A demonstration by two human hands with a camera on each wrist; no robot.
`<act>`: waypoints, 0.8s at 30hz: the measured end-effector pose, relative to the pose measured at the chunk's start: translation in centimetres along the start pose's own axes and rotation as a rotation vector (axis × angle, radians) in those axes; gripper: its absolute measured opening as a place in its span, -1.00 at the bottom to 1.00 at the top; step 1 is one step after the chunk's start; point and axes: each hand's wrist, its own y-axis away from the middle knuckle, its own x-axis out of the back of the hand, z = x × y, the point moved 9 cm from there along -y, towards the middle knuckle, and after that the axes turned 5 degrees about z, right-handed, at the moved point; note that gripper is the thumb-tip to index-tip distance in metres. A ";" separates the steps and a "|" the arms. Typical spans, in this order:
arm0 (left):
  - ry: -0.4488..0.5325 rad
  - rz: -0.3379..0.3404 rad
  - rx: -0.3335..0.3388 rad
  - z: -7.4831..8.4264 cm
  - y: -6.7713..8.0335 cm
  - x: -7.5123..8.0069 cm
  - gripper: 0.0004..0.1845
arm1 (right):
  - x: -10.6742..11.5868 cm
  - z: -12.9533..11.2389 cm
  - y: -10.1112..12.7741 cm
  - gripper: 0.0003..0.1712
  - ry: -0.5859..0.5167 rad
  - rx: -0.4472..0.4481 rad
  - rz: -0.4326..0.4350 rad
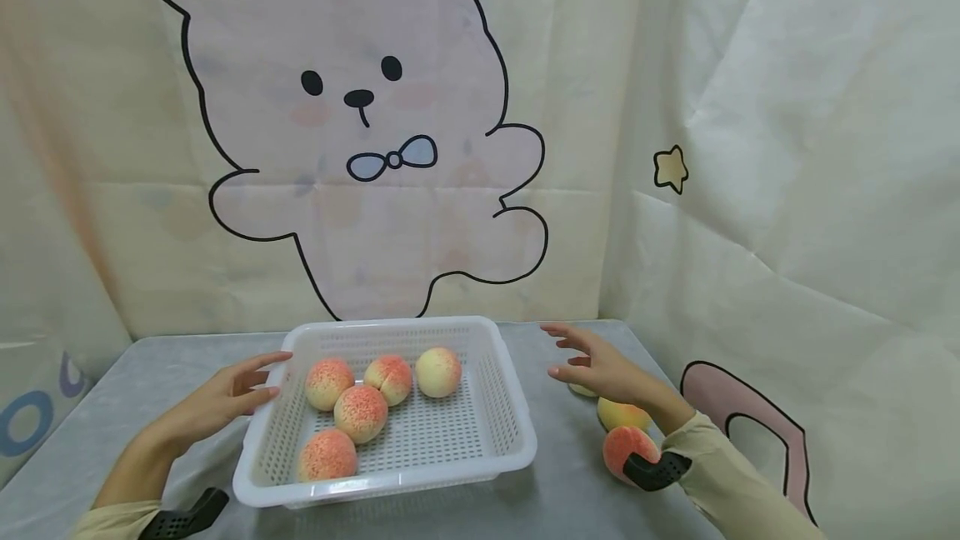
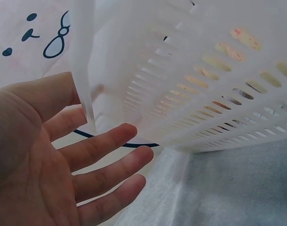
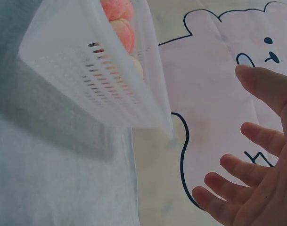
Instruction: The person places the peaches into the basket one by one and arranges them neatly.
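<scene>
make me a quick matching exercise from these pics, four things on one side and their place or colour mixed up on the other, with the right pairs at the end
Things:
1. basket
2. left hand
3. right hand
4. star

Places and colours:
a. to the right of the basket, apart from it
b. yellow, printed on the backdrop
c. white, with five peaches inside
d. at the basket's left side

Right pairs: 1-c, 2-d, 3-a, 4-b

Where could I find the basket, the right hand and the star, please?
Basket (image 1: 438,433), head view: bare floor inside it.
Right hand (image 1: 602,365), head view: middle of the hand.
Star (image 1: 671,169), head view: centre of the printed shape.
</scene>
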 end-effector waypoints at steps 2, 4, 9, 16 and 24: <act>0.003 0.000 0.004 -0.1 0.0 0.0 -0.27 | 0.3 0.4 0.8 -0.26 -0.002 0.000 0.002; 0.002 0.003 0.008 -0.1 0.0 -0.1 -0.26 | 0.4 0.8 1.5 -0.27 -0.006 0.001 -0.004; 0.006 0.001 0.007 -0.1 0.0 -0.1 -0.27 | 0.5 1.7 3.1 -0.30 -0.049 -0.035 -0.012; 0.018 -0.003 0.000 0.0 -0.1 -0.1 -0.26 | 0.5 2.9 5.2 -0.33 -0.096 -0.040 0.000; 0.025 0.000 -0.005 -0.3 -0.2 -0.1 -0.24 | 0.6 4.7 8.2 -0.37 -0.128 -0.073 0.049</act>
